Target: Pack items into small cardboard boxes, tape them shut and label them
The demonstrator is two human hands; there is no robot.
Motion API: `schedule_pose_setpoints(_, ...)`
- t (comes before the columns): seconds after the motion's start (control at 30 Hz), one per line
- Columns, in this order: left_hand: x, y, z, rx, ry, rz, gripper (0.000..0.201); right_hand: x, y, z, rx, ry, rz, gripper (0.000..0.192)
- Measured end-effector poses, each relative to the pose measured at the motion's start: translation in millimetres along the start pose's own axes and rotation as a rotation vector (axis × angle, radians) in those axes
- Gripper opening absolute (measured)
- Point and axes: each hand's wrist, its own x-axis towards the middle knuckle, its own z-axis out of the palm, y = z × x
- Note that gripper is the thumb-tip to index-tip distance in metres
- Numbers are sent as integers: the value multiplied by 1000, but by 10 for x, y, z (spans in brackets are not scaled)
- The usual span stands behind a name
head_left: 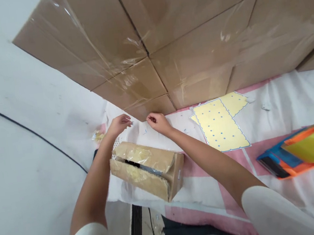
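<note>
My left hand (119,124) reaches over the far left of the cloth-covered surface. Its fingers are bent together at the tips, near a tiny bluish-white bit too small to name. My right hand (158,124) is closed in a pinch close to the bottom corner of the stacked cardboard boxes (147,109); what it holds, if anything, is hidden. Between my forearms lies a taped brown cardboard box (146,165), its top flaps slightly parted over a dark gap. Small blue and white scraps (145,131) are scattered on the cloth near my hands.
Yellow patterned paper sheets (220,124) with blue scalloped edges lie right of my right forearm. Farther right is a blue, orange and yellow plastic item (300,150). A white wall (19,151) with a black cable (31,130) borders the left side.
</note>
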Motion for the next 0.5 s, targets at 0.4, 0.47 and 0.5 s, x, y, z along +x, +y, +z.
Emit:
schedule_pose_setpoints(0.4,-1441,1361,-290,107,280,342,17,13,-1498,-452,-233,-323,-312,13)
schedule_pose_setpoints(0.47,-1519,1522,-211,163,317,391,14,-141,-1730,-571,-462,-268,-332,12)
schedule_pose_setpoints(0.5,-1554,1586,-177,186,338,416,12,-221,-1825,-620,-544,-243,-333,13)
